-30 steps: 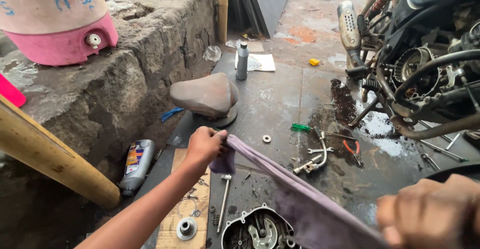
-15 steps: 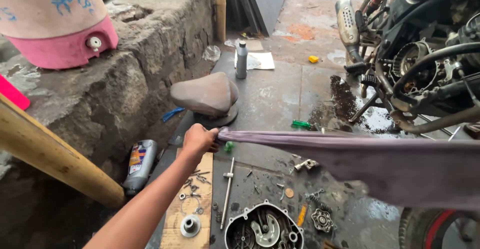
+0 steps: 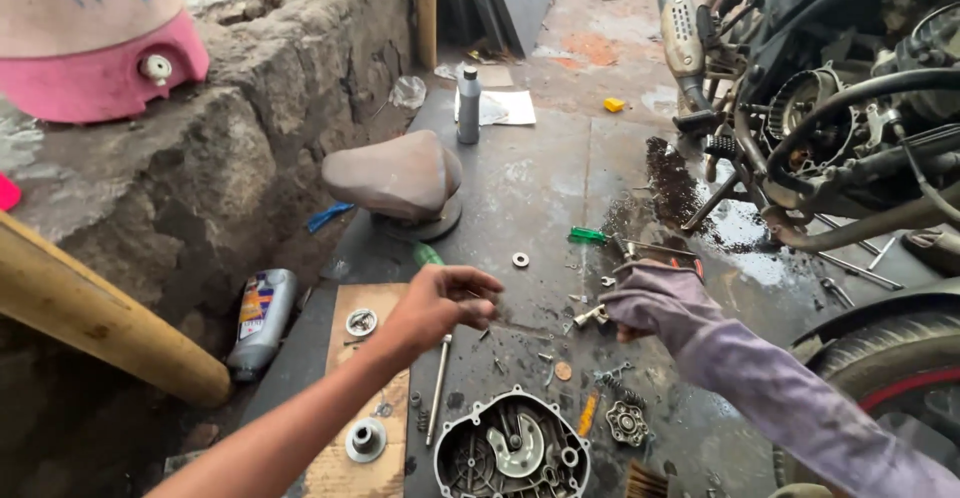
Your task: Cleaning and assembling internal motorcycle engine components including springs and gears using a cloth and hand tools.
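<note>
My left hand hovers bare over the dark floor slab, fingers loosely apart and holding nothing. It is just above a long metal rod. My right arm comes in from the lower right inside a purple-grey sleeve. The fabric also covers my right hand, so its fingers are hidden. That hand is over small bolts and a spring. An open engine cover lies below both hands, with a small toothed hub beside it.
A wooden plank with a round metal part lies at left. An oil bottle rests by the stone wall. A brown seat, grey bottle, green screwdriver, motorcycle and tyre surround the slab.
My left hand was gripping the sleeve's end and pulling it taut along my right arm. It has let go, and the sleeve now covers the right arm and hand.
</note>
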